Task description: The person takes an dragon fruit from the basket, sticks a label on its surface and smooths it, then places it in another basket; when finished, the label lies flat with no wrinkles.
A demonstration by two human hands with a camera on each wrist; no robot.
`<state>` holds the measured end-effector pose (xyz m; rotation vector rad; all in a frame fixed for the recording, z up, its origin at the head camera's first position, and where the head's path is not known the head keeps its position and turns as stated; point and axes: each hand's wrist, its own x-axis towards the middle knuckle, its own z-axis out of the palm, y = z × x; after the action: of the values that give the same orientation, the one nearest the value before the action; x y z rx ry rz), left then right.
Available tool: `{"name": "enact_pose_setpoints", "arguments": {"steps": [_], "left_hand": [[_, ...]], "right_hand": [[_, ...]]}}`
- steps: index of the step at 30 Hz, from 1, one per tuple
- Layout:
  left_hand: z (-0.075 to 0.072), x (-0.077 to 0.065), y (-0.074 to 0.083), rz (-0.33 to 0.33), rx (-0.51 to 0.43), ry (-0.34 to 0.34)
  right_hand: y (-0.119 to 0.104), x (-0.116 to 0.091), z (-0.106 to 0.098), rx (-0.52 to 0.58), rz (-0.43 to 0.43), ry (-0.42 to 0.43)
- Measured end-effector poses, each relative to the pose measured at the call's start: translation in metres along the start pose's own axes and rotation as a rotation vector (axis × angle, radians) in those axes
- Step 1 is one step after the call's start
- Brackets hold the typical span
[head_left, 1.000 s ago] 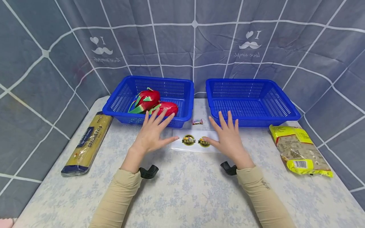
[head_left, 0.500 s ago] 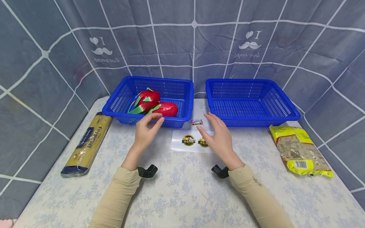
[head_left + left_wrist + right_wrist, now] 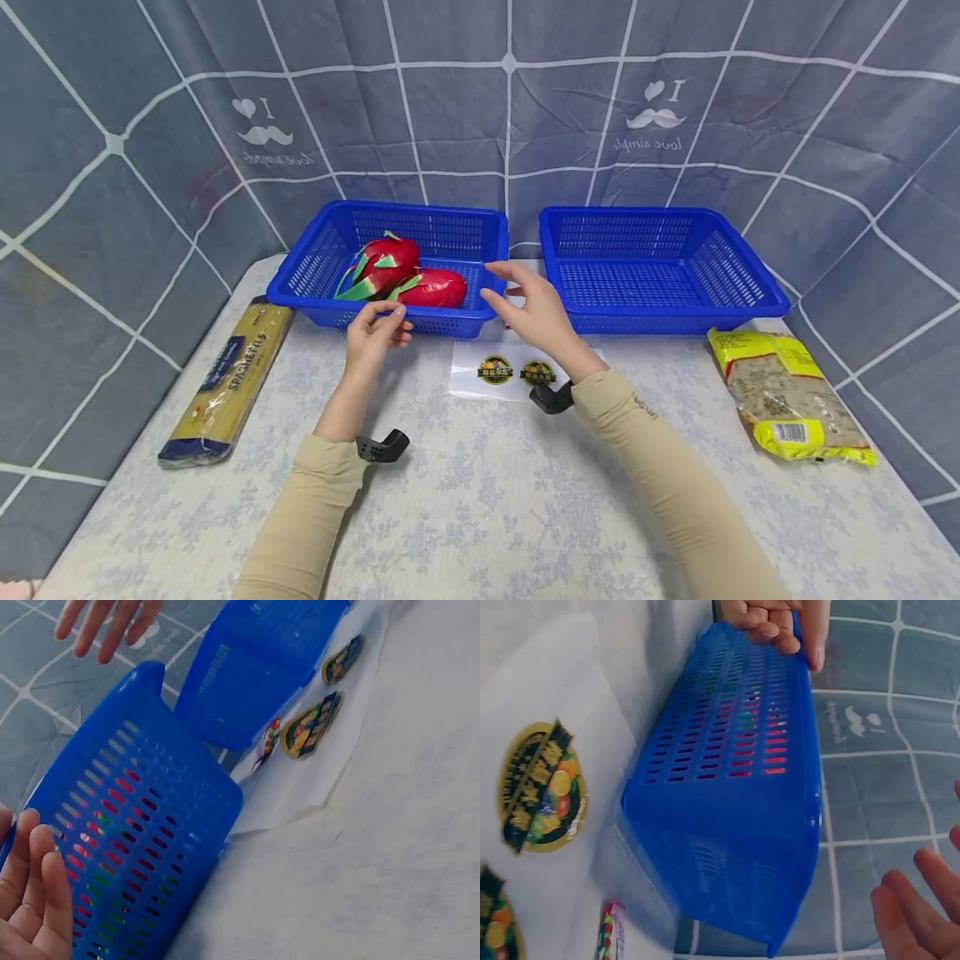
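Nearest, the 2 beige sleeves (image 3: 300, 500) are lying over the patterned tabletop (image 3: 465, 517), and the right one is now reaching more inward than a moment ago. The spaghetti pack (image 3: 238, 367) is lying at the left side and the yellow bag (image 3: 787, 396) at the right side; both are staying in their places. Between them, a white sheet (image 3: 467, 389) with 2 round labels is lying flat, and a small packet (image 3: 611, 934) is lying just behind it, mostly hidden in the head view by the right hand (image 3: 536, 312).

The left hand (image 3: 369, 340), which was spreading its fingers 1 second ago, is now curling them and, as it seems, gripping the near rim of the left basket (image 3: 450, 322). The right hand has been crossing toward the same basket; its thumb and fingers are standing well apart, it is holding nothing, and it is hovering above the end rim. In my judgement, this change is bringing the work onto the left basket, with only 1 hand having hold of it so far.

Inside, 2 red dragon fruits (image 3: 438, 288) are resting together, untouched. The right basket (image 3: 660, 323) is standing beside. Farthest, a grey curtain (image 3: 457, 104) is hanging.
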<state>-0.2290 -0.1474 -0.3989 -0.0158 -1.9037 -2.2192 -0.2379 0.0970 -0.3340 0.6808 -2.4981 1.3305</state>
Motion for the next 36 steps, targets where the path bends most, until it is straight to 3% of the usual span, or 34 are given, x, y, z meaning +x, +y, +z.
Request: {"name": "enact_pose_setpoints", "arguments": {"steps": [8,14,24,36], "left_hand": [[-0.006,0.002,-0.005,0.004,0.034,-0.009],[-0.007,0.001,-0.003,-0.027,0.038,-0.014],[-0.007,0.003,-0.005,-0.04,0.039,-0.012],[-0.006,0.004,-0.01,0.004,0.039,-0.011]], "right_hand": [[0.003,0.036,0.018,-0.023,0.021,-0.127],[0.007,0.053,0.033,-0.068,0.048,-0.173],[0.019,0.067,0.053,-0.035,0.109,-0.185],[0.015,0.084,0.06,-0.144,0.133,-0.295]]}}
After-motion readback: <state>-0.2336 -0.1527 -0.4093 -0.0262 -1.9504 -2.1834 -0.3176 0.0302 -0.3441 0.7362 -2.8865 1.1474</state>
